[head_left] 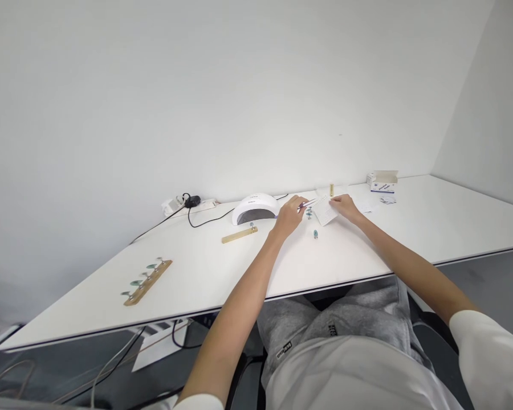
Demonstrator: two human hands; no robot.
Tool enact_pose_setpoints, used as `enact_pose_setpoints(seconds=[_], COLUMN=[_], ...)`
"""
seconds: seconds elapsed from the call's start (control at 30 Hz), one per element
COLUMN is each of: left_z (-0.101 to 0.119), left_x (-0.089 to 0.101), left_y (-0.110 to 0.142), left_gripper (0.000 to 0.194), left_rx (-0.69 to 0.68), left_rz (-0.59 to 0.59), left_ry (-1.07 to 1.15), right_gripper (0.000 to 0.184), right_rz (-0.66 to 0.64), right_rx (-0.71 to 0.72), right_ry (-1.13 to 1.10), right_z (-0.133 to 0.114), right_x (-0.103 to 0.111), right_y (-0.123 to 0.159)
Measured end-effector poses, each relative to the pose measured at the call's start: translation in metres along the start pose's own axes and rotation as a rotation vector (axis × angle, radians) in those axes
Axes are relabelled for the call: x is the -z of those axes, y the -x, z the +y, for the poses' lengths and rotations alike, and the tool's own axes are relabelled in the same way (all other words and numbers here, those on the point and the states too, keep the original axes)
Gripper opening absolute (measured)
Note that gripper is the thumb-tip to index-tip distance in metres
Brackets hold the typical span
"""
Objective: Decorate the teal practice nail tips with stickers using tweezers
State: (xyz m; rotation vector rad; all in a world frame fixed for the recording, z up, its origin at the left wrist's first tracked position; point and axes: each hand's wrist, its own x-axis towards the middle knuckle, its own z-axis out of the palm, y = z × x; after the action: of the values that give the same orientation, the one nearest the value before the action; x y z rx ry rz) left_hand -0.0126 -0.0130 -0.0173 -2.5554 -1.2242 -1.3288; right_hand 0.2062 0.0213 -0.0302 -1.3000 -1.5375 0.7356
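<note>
My left hand (291, 214) is closed around thin tweezers (309, 203) with a purplish grip, their tip pointing right. The tip lies close to a white sheet (325, 211) with small marks in rows. My right hand (344, 206) pinches that sheet at its right edge, tilted above the table. Just left of the sheet stand green false nails (309, 213) on small holders. Nearer to me, a single green false nail (316, 234) stands on the tabletop. Small details on the sheet are too fine to read.
A white nail lamp (256, 205) stands left of my hands, a wooden strip (238, 235) before it. Another strip (149, 283) carries several nail holders. Behind the sheet is a gold cylinder (331, 189); an alcohol pads box (383, 183) sits back right. Cables (209, 220) run along the wall.
</note>
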Motion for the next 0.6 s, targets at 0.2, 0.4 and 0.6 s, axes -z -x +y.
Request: enact_pose_setpoints(seconds=[0.2, 0.4, 0.6], left_z=[-0.002, -0.004, -0.007], left_x=[-0.001, -0.001, -0.003], left_y=[0.000, -0.002, -0.003], left_gripper=[0.015, 0.011, 0.008], left_rx=[0.028, 0.032, 0.071], left_rz=[-0.013, -0.006, 0.008], left_ry=[0.035, 0.043, 0.096], right_gripper=[0.024, 0.029, 0.034], right_rz=[0.070, -0.105, -0.761], right_rx=[-0.108, 0.094, 0.034], right_ry=[0.502, 0.429, 0.081], right_z=[0.017, 0.007, -0.015], right_x=[0.017, 0.019, 0.016], right_y=[-0.008, -0.005, 0.009])
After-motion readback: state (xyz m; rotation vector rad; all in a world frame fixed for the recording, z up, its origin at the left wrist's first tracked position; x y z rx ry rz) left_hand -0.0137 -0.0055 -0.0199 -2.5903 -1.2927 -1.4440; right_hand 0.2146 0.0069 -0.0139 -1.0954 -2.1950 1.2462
